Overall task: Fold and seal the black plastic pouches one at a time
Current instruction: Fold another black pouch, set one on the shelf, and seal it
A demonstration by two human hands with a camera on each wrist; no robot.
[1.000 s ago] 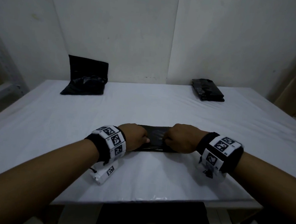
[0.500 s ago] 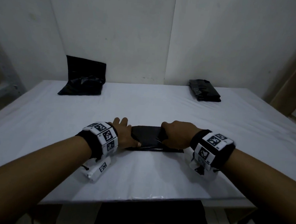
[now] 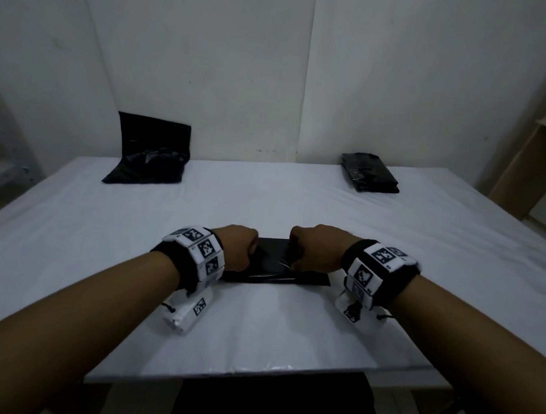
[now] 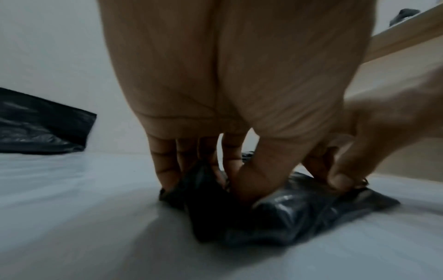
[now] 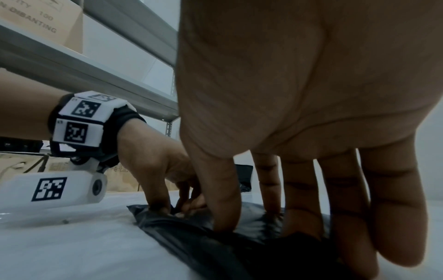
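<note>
A folded black plastic pouch (image 3: 274, 266) lies on the white table (image 3: 256, 335) near its front edge. My left hand (image 3: 251, 254) is at the pouch's left end, and my right hand (image 3: 294, 257) at its right half, knuckles up. In the left wrist view my left hand (image 4: 215, 181) pinches a raised fold of the pouch (image 4: 299, 214) between thumb and fingers, while the right hand (image 4: 340, 180) pinches the far edge. In the right wrist view my right hand (image 5: 251, 221) has thumb and fingers dug into the pouch (image 5: 191, 236), and the left hand (image 5: 172, 206) grips its other end.
A pile of flat black pouches (image 3: 149, 156) leans against the wall at the back left. A stack of folded pouches (image 3: 369, 178) sits at the back right. A wooden shelf (image 3: 527, 160) stands to the right, and a metal rack (image 5: 95, 75) with a cardboard box to the left.
Half a second ago my left hand lay flat with its fingers spread at the pouch's left end; now its fingers are curled onto the pouch. The right hand has stayed on the pouch.
</note>
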